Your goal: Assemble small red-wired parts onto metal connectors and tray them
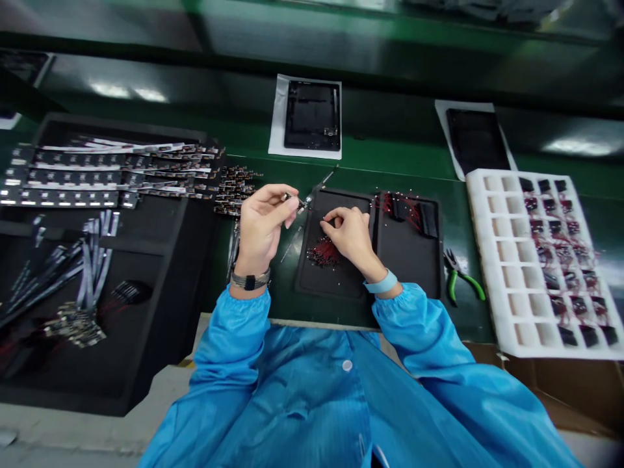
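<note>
Blue smock (316,383) fills the foreground, its gathered cuffs closing at the wrists, presumably so that loose fabric stays off fine parts. Above it, the worker's left hand (266,218) pinches a small component (301,203) between thumb and forefinger, just above the bench and beside the left edge of a shallow black tray (336,279). The raised grip probably leaves the part's free end exposed. A slender strip (324,178) extends from it, though I cannot tell from where I stand whether the two are joined. The right hand (353,234), over the tray, has thumb and forefinger drawn together; whether anything lies between them cannot be made out. Below its fingertips lies a heap of red wires (322,252), seemingly placed there for short reaches. Right of the tray, green-handled pliers (455,276) lie with grips toward the worker, which would suit a quick pick-up. Farther right, a white foam tray (502,292) holds black parts (589,335) with red leads in separate cells, likely to prevent tangling. At left, a black bin (166,260) carries flat strips (97,250), loosely bundled.
</note>
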A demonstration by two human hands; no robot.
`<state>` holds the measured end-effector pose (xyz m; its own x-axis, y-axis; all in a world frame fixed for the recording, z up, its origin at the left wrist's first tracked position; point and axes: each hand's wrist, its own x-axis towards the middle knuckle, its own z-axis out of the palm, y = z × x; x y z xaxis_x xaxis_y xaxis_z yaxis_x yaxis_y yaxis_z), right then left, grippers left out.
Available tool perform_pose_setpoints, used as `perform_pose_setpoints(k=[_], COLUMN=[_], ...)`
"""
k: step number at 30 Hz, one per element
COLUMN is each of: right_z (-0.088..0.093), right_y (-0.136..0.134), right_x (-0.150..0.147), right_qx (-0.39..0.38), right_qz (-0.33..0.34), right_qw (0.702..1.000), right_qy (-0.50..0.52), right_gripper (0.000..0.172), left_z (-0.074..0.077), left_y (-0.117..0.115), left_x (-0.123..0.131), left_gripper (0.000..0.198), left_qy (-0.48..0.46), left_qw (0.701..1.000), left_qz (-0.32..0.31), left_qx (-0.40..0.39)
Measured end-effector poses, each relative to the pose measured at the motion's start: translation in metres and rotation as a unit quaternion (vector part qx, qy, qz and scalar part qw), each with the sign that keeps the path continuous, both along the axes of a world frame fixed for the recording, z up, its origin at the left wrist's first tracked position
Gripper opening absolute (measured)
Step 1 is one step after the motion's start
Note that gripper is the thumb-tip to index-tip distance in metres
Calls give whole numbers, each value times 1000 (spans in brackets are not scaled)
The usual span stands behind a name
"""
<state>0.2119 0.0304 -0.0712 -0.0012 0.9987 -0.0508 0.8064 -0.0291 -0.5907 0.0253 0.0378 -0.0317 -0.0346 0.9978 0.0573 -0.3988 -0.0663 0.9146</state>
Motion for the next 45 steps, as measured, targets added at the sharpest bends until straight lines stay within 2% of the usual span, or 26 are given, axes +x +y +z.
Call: perform_pose_setpoints(k=[7, 12, 16, 20, 26, 35, 40, 42, 45], right_z=[-2, -2, 0, 9, 21, 31, 43, 46, 47], right_y=[2, 1, -4, -8, -13, -22, -27, -28, -29], right_x=[-7, -9, -2, 10, 24, 36, 48, 53, 59], right_qx=[3, -1, 29, 4, -47, -64, -63, -60, -64], right_qz=[-11, 11, 23, 20, 8, 26, 71, 81, 96], right_qw=[1000, 1000, 991, 956, 928, 907, 911, 914, 915], right_qy=[-24, -5, 126, 292, 370, 416, 402, 392, 387], right_gripper=[13, 12, 8, 14, 26, 24, 18, 17, 17], left_z=[-3, -6, -8, -10, -9, -10, -10, -11, -13], left_y=[1, 3, 4, 4, 2, 2, 0, 0, -2], left_x=[0, 0, -1, -3, -4, -1, 1, 2, 4], left_gripper=[22, 22, 21, 19, 20, 20, 45, 38, 23], left_qy=[0, 8, 16, 18, 60, 96, 86, 95, 155], left_qw=[1000, 1000, 1000, 999, 997, 994, 995, 994, 985], left_qz=[-4, 2, 13, 23, 11, 4, -45, -55, -71], left_qx=[4, 6, 12, 27, 37, 50, -10, -26, -9])
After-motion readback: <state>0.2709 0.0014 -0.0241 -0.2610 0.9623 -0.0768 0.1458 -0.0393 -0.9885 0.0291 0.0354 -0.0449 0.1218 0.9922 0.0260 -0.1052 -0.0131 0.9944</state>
